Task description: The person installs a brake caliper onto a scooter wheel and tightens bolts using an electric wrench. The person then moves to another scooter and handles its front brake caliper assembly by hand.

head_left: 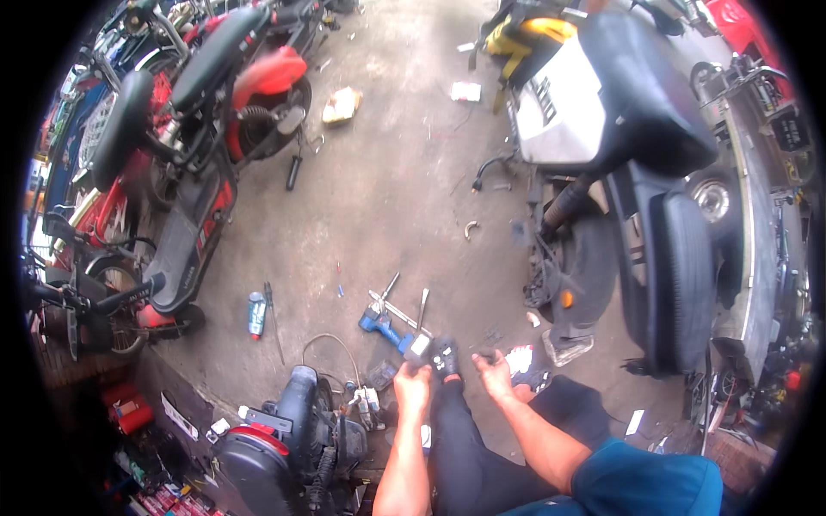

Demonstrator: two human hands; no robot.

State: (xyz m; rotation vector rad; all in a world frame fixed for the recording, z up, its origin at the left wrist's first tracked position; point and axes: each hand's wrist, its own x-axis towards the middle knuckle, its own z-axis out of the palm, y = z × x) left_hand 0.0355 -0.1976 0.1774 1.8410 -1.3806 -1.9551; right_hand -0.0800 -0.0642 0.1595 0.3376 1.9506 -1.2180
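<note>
My left hand (413,385) is closed, its fingers curled around something I cannot make out, beside the grey end of a blue cordless drill (383,328) on the ground. To its right, my right hand (495,378) is closed at a small dark piece too unclear to name. Between the hands shows my dark shoe (445,357). A screwdriver (422,308) and a long metal bar (400,314) lie by the drill. Left of my left hand is a scooter part with a black seat (258,473) and a cable (335,338).
Red and black scooters (194,232) stand along the left. A black and white scooter (637,112) stands at the right. On the concrete floor lie a blue spray can (256,316), a yellowish package (342,105), a curved metal piece (471,230) and a clear tray (569,347).
</note>
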